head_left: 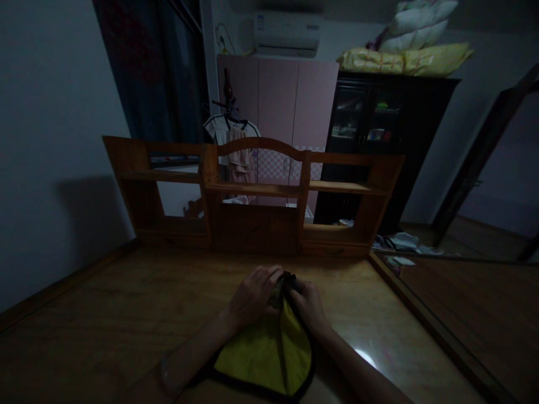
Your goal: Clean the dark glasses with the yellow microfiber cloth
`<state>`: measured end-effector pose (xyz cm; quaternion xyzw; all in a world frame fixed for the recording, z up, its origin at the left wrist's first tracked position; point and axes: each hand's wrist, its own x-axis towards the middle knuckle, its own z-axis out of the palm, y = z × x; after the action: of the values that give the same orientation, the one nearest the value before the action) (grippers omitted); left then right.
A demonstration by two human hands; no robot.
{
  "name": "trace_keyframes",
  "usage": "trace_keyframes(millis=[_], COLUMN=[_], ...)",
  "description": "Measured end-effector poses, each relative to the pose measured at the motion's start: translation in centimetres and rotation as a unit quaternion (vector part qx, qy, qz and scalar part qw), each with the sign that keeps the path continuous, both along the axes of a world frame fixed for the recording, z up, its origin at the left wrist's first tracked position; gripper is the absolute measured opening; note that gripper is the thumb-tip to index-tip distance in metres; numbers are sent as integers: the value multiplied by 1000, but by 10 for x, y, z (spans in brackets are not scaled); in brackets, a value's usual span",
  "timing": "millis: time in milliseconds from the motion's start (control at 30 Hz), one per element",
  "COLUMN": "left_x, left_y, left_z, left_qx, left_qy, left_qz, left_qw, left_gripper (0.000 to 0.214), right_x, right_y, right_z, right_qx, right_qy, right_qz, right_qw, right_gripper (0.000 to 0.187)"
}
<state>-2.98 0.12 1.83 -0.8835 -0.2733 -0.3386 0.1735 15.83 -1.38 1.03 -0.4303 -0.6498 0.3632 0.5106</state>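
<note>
A yellow cloth piece with black edging (261,356) lies on the wooden surface, its wide rounded end toward me and a fold running up its middle. Its far end is bunched up between both hands. My left hand (256,294) is closed around the left side of that gathered end, fingers bent over the top. On the other side, my right hand (309,306) pinches the dark edging near a small black part (288,276). Dim light and the fingers hide what that black part is.
A wooden shelf unit (255,191) stands along the far edge of the wooden surface (168,314). Beyond it are hanging clothes (233,140), a pink wardrobe (275,101) and a dark cabinet (391,123). A raised wooden edge (421,314) borders the right side, a wall the left.
</note>
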Motion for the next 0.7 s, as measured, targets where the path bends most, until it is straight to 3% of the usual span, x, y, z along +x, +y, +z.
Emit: trace_keyframes(millis=[167,333,533,700], left_x=[-2,-5,-6,-7], left_y=[3,5,6,5], left_z=[-1,0,-1,-2], left_qx=[7,-2,-7,-17], left_qy=[4,-21,-16,-10], left_qz=[10,21,15,19], left_qw=[1000,1000,1000,1000], left_gripper=[93,87,82,82], right_x=[-2,-4,-6,-9], right_y=[2,4,11,14], right_z=[-10,-12,-16,-23], right_qx=[64,51,-40,-168], right_qy=[-35,-9,65,158], right_qz=[-18,-11,14,32], right_qw=[997,999,997,973], right_gripper=[24,26,33,35])
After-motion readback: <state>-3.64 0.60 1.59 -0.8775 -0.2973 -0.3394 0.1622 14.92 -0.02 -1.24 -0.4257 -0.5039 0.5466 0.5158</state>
